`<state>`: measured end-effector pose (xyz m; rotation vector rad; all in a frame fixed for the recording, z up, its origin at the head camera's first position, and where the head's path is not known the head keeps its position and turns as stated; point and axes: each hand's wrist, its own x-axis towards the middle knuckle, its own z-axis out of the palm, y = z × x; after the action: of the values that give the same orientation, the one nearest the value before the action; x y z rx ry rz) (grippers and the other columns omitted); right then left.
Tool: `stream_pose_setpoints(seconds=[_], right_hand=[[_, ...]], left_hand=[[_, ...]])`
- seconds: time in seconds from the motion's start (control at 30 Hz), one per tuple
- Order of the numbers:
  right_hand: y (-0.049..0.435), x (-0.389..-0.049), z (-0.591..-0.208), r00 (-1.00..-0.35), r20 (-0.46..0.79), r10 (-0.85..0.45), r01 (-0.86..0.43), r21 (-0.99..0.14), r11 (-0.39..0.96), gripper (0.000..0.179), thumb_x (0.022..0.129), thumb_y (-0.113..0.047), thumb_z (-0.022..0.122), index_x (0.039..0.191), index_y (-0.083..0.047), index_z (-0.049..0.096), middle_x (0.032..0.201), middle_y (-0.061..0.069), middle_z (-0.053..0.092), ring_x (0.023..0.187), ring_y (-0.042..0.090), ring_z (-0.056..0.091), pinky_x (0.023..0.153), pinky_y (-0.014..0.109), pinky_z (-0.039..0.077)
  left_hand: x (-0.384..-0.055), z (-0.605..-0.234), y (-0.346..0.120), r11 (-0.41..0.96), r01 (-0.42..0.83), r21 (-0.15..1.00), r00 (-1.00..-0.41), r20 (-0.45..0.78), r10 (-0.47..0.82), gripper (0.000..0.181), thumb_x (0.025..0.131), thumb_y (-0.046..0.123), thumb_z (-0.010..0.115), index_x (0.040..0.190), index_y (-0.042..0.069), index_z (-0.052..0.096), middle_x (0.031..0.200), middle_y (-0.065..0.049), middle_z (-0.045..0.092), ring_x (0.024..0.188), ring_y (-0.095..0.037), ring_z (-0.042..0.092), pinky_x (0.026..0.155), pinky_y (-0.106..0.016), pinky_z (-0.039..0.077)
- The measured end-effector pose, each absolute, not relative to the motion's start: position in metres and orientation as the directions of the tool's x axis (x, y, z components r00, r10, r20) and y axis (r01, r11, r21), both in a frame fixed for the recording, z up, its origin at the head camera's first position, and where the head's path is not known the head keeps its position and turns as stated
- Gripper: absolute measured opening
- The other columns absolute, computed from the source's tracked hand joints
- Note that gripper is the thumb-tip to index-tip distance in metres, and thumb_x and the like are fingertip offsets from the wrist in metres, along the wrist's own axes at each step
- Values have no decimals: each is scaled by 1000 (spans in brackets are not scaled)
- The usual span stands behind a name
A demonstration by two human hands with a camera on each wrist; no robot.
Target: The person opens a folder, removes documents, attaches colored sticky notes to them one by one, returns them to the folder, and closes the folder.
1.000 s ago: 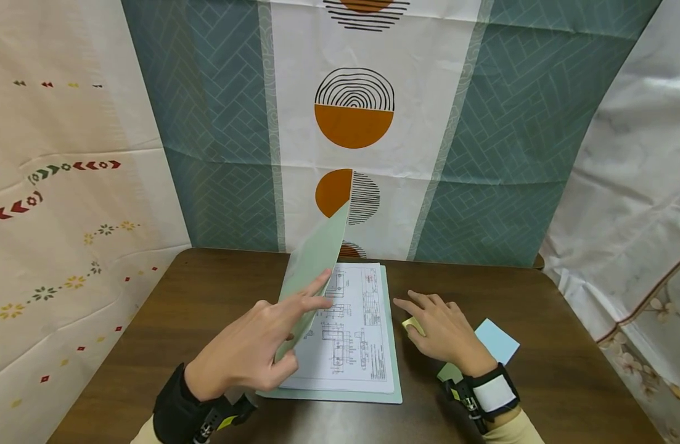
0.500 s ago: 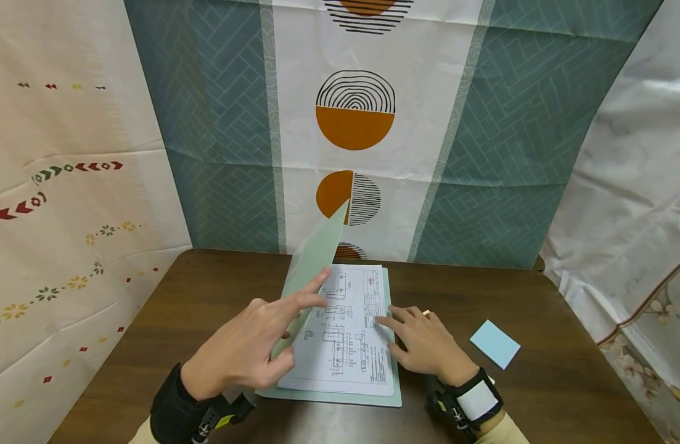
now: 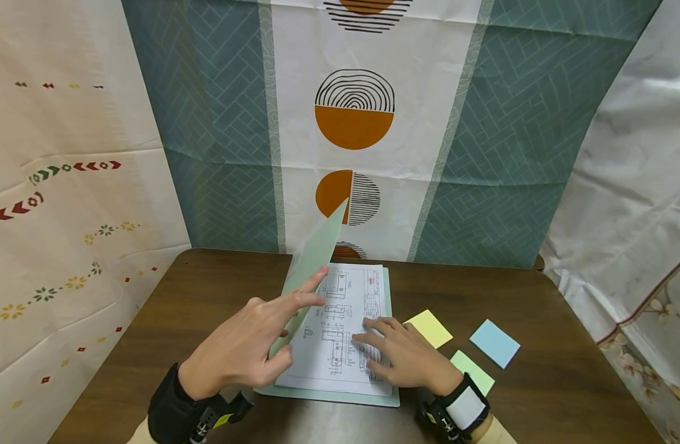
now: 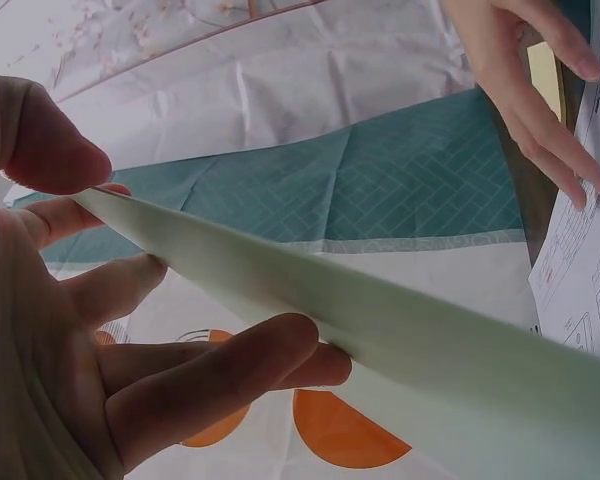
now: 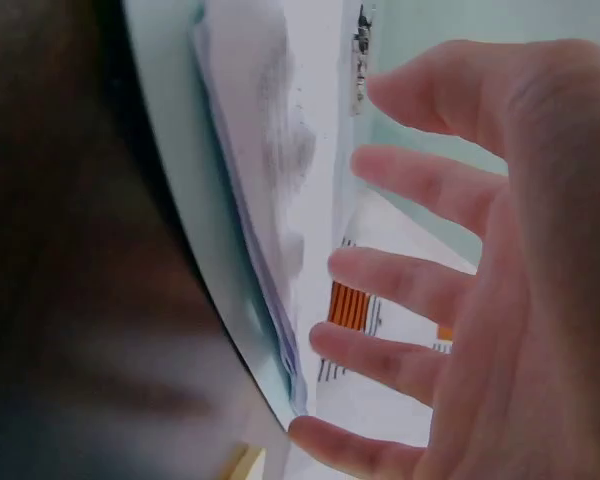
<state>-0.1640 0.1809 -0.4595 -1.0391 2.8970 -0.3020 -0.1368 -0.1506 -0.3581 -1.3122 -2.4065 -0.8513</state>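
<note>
A pale green folder (image 3: 388, 296) lies opened on the table, its front cover (image 3: 320, 246) tilted up on the left. My left hand (image 3: 245, 345) holds that cover by its edge; the left wrist view has the thumb on one side of the cover (image 4: 400, 320) and fingers on the other. Inside lies a stack of white sheets (image 3: 312, 370) printed with technical drawings. Over the right part of the stack is my right hand (image 3: 412, 357), fingers spread and holding nothing. In the right wrist view its fingertips come close over the sheets (image 5: 265, 150), near a metal clip (image 5: 361, 50).
Right of the folder, a yellow paper square (image 3: 430, 328), a green one (image 3: 473, 372) and a blue one (image 3: 495, 343) lie on the brown table (image 3: 567, 382). Patterned cloth (image 3: 223, 123) hangs behind the table's back edge and at both sides.
My right hand has moved left from the yellow paper square to over the sheets, uncovering the yellow and green squares. The left hand keeps holding the cover with hardly any movement.
</note>
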Motion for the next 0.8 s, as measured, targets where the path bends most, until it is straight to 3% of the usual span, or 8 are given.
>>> stream_pose_setpoints(seconds=[0.1,0.27,0.43,0.63,0.8], right_hand=[[181,-162,-460,-763,-28,-646,-628,-206,751,52,102,-41,81,152,-32,72,165,9,65,153,40,59,107,72,55],[182,-161,-459,-742,-57,-668,-653,-167,739,59,99,-41,87,155,-33,70,166,8,64,155,40,59,105,69,58],[182,-161,-459,-733,-59,-677,-665,-145,733,60,99,-40,87,156,-33,69,165,8,65,155,40,59,107,67,58],[182,-161,-459,-737,-68,-673,-657,-162,736,61,99,-39,87,156,-32,68,166,9,64,156,42,57,108,69,57],[181,-160,-459,-743,-89,-663,-640,-195,743,61,99,-37,87,157,-31,68,167,11,63,159,44,55,109,75,55]], left_hand=[[-137,-358,-150,423,829,365,-557,486,673,76,78,4,57,154,15,57,183,-12,42,54,14,30,55,-5,36],[-138,-357,-149,435,836,334,-548,495,674,76,77,5,58,153,15,60,182,-14,43,55,14,16,50,-8,25],[-138,-358,-149,426,850,309,-526,515,677,76,75,4,58,151,13,60,181,-14,45,56,15,16,50,-8,23],[-137,-356,-151,491,847,204,-513,558,652,77,71,11,62,148,18,63,177,-6,52,59,11,5,51,-11,13],[-137,-355,-155,546,826,141,-516,580,631,75,71,16,65,146,22,66,174,-1,57,60,9,7,53,-12,11]])
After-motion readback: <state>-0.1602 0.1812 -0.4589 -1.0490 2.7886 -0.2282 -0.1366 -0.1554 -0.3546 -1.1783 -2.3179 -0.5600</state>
